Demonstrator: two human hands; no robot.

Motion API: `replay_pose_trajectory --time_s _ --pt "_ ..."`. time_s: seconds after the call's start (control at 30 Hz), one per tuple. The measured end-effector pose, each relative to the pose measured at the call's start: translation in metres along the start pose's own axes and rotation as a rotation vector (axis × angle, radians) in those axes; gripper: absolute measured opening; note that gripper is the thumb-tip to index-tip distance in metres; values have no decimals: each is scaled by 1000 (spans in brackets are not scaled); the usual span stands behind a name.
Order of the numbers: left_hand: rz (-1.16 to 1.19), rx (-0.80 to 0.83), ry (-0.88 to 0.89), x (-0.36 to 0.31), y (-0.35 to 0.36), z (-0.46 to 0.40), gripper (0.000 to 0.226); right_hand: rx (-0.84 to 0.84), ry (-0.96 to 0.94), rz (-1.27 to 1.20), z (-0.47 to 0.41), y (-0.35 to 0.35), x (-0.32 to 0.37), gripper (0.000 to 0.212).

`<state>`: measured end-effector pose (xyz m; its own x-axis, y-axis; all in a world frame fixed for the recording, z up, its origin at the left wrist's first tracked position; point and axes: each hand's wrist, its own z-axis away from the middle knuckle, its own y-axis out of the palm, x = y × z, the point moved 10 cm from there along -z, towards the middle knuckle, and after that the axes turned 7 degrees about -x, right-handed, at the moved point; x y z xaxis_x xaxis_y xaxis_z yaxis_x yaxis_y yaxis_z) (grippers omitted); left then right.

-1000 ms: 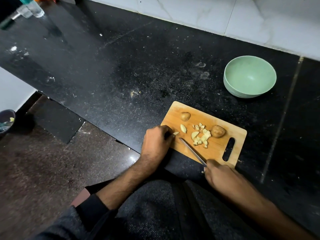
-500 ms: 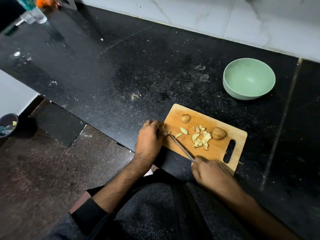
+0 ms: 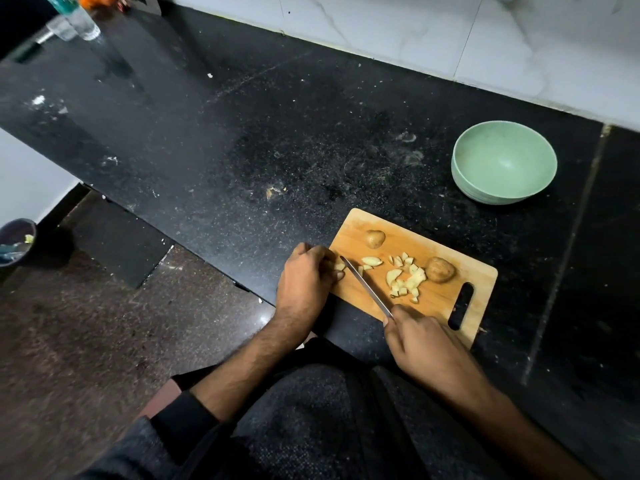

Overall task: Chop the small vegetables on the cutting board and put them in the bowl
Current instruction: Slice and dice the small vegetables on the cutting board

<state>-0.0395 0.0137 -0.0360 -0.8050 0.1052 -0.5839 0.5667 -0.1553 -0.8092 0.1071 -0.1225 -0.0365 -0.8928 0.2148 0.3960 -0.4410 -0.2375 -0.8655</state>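
A wooden cutting board (image 3: 440, 299) lies at the counter's front edge. On it are two whole small brown vegetables, one (image 3: 375, 238) at the far left and one (image 3: 440, 269) toward the right, with a pile of pale chopped pieces (image 3: 405, 280) between them. My left hand (image 3: 304, 282) rests at the board's left edge, its curled fingers pinching a small pale piece (image 3: 339, 266). My right hand (image 3: 422, 341) grips the handle of a knife (image 3: 367, 287), whose blade angles up-left with its tip beside that piece. The pale green bowl (image 3: 504, 162) stands empty, beyond the board to the right.
The black speckled counter (image 3: 242, 133) runs along a white marble wall. A clear bottle (image 3: 74, 15) and other small items stand at its far left corner. A dark bin (image 3: 15, 242) sits on the brown floor at the left. My dark-clothed lap fills the bottom.
The knife and my right hand have shifted left, the blade tip closing in on the piece under my left fingers. My left hand has stayed at the board's left edge.
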Motion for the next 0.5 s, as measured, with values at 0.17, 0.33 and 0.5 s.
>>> replay_pose_trajectory --time_s 0.17,0.33,0.5 --pt "-16 13 -4 -3 0 4 16 -20 -23 -5 -5 2 4 16" --pt "-17 34 6 -9 5 8 8 30 4 26 -5 6 2 13" --pt "-24 35 22 -7 5 7 7 44 4 38 -5 6 4 14"
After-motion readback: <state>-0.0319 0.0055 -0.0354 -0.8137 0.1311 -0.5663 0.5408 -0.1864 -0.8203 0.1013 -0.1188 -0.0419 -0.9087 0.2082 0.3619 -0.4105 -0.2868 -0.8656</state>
